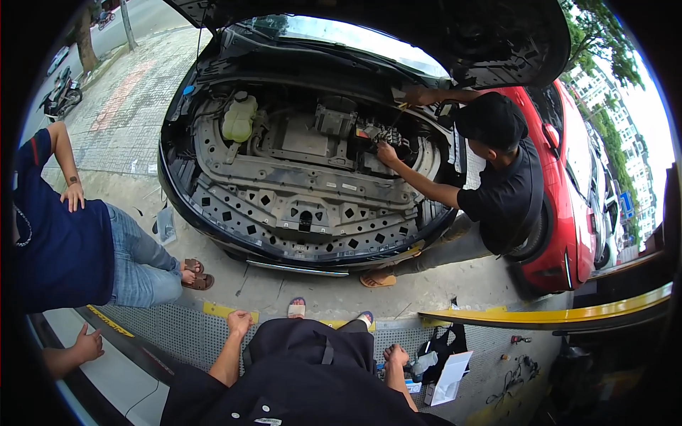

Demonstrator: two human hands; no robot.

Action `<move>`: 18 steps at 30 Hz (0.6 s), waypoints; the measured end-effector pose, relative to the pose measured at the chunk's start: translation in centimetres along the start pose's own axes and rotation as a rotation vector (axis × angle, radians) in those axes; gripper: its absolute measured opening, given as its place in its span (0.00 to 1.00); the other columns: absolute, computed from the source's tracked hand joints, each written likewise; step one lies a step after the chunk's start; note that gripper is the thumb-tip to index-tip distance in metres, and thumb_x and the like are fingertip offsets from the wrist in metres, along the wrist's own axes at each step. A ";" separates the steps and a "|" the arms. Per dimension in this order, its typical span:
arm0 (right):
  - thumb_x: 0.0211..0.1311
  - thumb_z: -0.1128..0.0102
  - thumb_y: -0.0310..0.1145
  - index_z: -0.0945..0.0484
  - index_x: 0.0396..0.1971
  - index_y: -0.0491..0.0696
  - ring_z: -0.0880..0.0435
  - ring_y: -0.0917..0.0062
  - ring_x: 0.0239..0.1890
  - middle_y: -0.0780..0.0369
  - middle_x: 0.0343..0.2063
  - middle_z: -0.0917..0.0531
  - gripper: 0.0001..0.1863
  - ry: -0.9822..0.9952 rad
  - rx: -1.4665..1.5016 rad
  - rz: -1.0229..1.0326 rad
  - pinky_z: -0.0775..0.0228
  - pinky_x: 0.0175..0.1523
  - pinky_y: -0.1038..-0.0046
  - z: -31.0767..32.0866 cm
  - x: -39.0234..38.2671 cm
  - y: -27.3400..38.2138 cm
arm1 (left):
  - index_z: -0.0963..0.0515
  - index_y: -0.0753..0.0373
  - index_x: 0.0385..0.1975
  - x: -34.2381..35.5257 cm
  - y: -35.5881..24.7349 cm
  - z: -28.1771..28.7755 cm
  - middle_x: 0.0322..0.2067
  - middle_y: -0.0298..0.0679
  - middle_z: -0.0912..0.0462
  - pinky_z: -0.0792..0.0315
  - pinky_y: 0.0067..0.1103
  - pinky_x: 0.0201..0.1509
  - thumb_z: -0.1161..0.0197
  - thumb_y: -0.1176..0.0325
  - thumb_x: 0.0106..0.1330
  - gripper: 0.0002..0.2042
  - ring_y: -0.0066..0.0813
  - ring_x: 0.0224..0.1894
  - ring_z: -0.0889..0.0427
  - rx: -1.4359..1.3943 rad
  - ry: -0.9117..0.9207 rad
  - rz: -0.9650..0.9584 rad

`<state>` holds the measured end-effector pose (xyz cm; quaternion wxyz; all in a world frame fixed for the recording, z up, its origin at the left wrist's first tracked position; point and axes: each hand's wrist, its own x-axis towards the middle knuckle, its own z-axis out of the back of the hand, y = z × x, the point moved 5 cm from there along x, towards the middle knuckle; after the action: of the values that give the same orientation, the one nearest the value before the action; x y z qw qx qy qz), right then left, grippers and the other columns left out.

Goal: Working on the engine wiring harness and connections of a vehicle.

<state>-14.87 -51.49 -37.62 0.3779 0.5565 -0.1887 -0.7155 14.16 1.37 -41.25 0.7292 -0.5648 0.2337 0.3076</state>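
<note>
My left hand (240, 322) hangs beside my dark clothing, fingers curled closed, with nothing visible in it. My right hand (396, 356) is at my other side, its fingers curled; whether it holds anything is too small to tell. It is nearest in view to a white open box (447, 376) and a black bag (444, 348) on the ground. Ahead of me stands a dark car with its hood (511, 35) raised, exposing the engine bay (298, 160) and a translucent coolant tank (239, 117).
A co-worker (497, 177) leans over the bay with both hands in it. Another person (67, 241) stands left; another hand (82, 348) shows below them. A red car (568, 199), yellow rail (540, 316), parked scooter (60, 96), cables and tools (521, 340) are around.
</note>
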 end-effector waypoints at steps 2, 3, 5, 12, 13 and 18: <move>0.58 0.44 0.23 0.27 0.31 0.39 0.23 0.74 0.16 0.60 0.20 0.24 0.04 0.043 0.057 -0.044 0.32 0.17 0.76 0.2 0.4 -1.1 | 0.22 0.70 0.30 -0.5 -0.5 0.1 0.21 0.41 0.18 0.28 0.19 0.18 0.40 0.75 0.60 0.05 0.26 0.19 0.18 0.045 0.026 0.019; 0.58 0.44 0.23 0.27 0.31 0.39 0.23 0.74 0.16 0.60 0.20 0.24 0.04 0.043 0.061 -0.045 0.32 0.17 0.76 0.0 0.2 -1.1 | 0.21 0.70 0.30 -0.6 -0.7 0.1 0.22 0.41 0.18 0.28 0.19 0.18 0.40 0.75 0.59 0.05 0.26 0.20 0.18 0.088 0.043 0.042; 0.60 0.45 0.23 0.27 0.34 0.39 0.23 0.73 0.16 0.58 0.22 0.24 0.04 -0.013 0.039 -0.070 0.31 0.17 0.75 -0.2 -1.3 -1.0 | 0.21 0.70 0.31 0.2 -0.6 0.3 0.23 0.41 0.17 0.28 0.19 0.18 0.40 0.75 0.59 0.04 0.26 0.21 0.18 0.062 0.025 0.030; 0.61 0.47 0.23 0.28 0.36 0.37 0.17 0.67 0.22 0.55 0.26 0.21 0.06 -0.054 -0.004 -0.075 0.19 0.25 0.70 0.8 -3.8 1.0 | 0.20 0.71 0.34 0.6 -3.8 -1.8 0.27 0.42 0.16 0.24 0.20 0.22 0.40 0.77 0.58 0.06 0.29 0.25 0.15 0.084 0.030 -0.061; 0.61 0.47 0.22 0.28 0.36 0.37 0.17 0.67 0.22 0.55 0.26 0.20 0.06 -0.072 -0.003 -0.092 0.18 0.27 0.69 1.3 -3.5 0.9 | 0.20 0.71 0.34 0.5 -4.0 -2.0 0.27 0.42 0.16 0.24 0.20 0.22 0.40 0.77 0.58 0.06 0.29 0.25 0.15 0.083 0.034 -0.060; 0.64 0.49 0.43 0.21 0.22 0.38 0.18 0.71 0.22 0.58 0.18 0.18 0.22 -0.165 -0.233 -0.096 0.28 0.25 0.62 1.9 -4.8 1.0 | 0.19 0.71 0.33 0.6 -3.4 -2.0 0.27 0.44 0.15 0.22 0.22 0.27 0.39 0.77 0.57 0.06 0.29 0.24 0.15 0.117 -0.075 -0.104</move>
<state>-15.86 -48.81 -33.19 0.3883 0.4567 -0.1080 -0.7931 17.00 -1.01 -39.83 0.7841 -0.5210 0.1941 0.2760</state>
